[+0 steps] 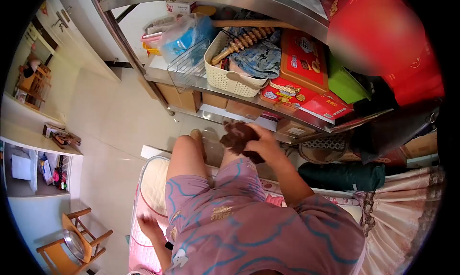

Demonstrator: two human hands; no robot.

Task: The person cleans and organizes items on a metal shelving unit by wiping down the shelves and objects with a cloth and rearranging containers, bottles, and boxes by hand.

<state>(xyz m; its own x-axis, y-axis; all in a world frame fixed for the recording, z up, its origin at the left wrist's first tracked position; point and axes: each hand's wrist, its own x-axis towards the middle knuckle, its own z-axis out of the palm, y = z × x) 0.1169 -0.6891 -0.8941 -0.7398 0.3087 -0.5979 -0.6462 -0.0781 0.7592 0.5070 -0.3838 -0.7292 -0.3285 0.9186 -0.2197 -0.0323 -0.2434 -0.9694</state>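
A dark brown, crumpled item (235,137), perhaps cloth, is in my right hand (262,142), above my right thigh near the metal shelf. The fingers are closed round its right side, and part of it hangs below the hand. My left hand (147,223) is low beside my left hip, over the pink and cream mattress (152,186). Its fingers are blurred, so I cannot make out their pose or anything in them. I am seated on the mattress edge with both knees forward.
Ahead stands a metal shelf (211,88) bearing a cream basket (230,81), red boxes (304,59) and a green bin (347,83). A dark green roll (342,176) and pink curtain (402,217) are at right. A wooden chair (72,246) stands at lower left.
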